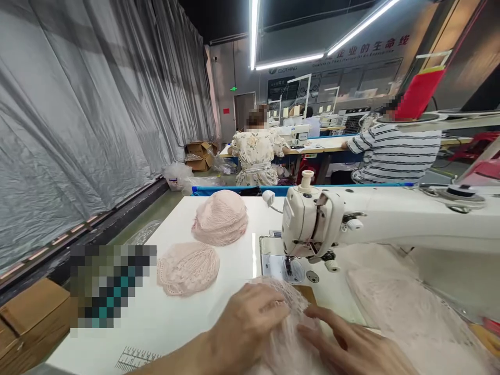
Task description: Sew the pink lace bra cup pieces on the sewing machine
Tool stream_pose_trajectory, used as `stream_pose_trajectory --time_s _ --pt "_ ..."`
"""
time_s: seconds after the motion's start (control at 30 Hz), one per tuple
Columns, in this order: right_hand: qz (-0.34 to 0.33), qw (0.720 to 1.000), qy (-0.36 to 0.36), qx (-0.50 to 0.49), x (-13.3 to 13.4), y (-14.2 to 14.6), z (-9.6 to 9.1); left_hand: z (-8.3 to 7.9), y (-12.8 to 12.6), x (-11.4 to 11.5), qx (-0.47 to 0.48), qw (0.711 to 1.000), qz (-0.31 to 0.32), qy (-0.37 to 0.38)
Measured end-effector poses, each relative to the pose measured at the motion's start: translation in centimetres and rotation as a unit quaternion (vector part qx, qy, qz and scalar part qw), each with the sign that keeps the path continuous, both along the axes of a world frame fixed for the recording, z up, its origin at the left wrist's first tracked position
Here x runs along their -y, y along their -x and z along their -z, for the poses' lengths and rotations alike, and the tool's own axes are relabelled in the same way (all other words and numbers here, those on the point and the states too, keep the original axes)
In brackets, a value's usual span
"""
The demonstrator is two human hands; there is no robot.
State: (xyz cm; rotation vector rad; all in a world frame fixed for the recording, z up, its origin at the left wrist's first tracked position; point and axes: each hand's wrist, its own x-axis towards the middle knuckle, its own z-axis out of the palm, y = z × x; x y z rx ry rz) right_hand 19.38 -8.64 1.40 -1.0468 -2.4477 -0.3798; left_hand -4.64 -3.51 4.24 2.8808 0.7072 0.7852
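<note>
A pale pink lace piece [291, 341] lies in front of the sewing machine's [312, 224] needle, its upper end near the presser foot [289, 266]. My left hand [250, 320] is closed on the lace's left side, fingers bent over it. On the right side, my right hand [347, 338] grips the same lace between thumb and fingers; both hands are slightly blurred. Left of the machine, a stack of pink lace cups [221, 217] sits on the white table [230, 271]. A single lace cup [188, 269] lies nearer to me.
More pale lace fabric [414, 307] is heaped under the machine arm at right. Cardboard boxes [35, 312] stand on the floor at left beside the grey curtain [97, 104]. Two people [255, 151] sit at a bench ahead, backs turned.
</note>
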Motion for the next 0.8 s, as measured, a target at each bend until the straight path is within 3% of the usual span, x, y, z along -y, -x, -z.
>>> stream_pose_trajectory --time_s 0.07,0.17,0.27,0.37,0.47,0.63,0.73,0.8 --pt "-0.015 1.000 0.004 -0.016 -0.6 0.3 0.4 0.0 -2.2 -0.8 -0.034 0.999 0.008 0.026" --pt "-0.020 0.997 0.052 -0.059 -0.6 0.3 0.9 -0.1 -3.8 -2.5 -0.058 0.997 -0.036 0.039" --pt "-0.002 0.986 0.109 -0.130 -0.4 -0.1 1.2 -0.4 -4.6 -3.9 -0.120 0.984 -0.086 0.103" --pt "0.020 0.951 0.211 -0.223 -0.6 0.0 1.1 -0.9 -5.0 -4.3 -0.168 0.964 -0.106 0.176" --pt "0.056 0.912 0.306 -0.268 -1.1 0.9 0.9 -1.6 -5.0 -4.3 -0.156 0.962 -0.099 0.203" --pt "0.104 0.881 0.324 -0.328 -1.7 3.0 0.9 -2.4 -4.9 -4.8 -0.134 0.942 -0.075 0.297" --pt "0.084 0.856 0.347 -0.374 -1.5 2.8 1.3 -1.9 -5.4 -5.3 -0.134 0.933 -0.082 0.324" --pt "0.067 0.853 0.369 -0.362 -1.1 1.9 1.6 -1.3 -5.7 -5.5 -0.129 0.932 -0.100 0.325"
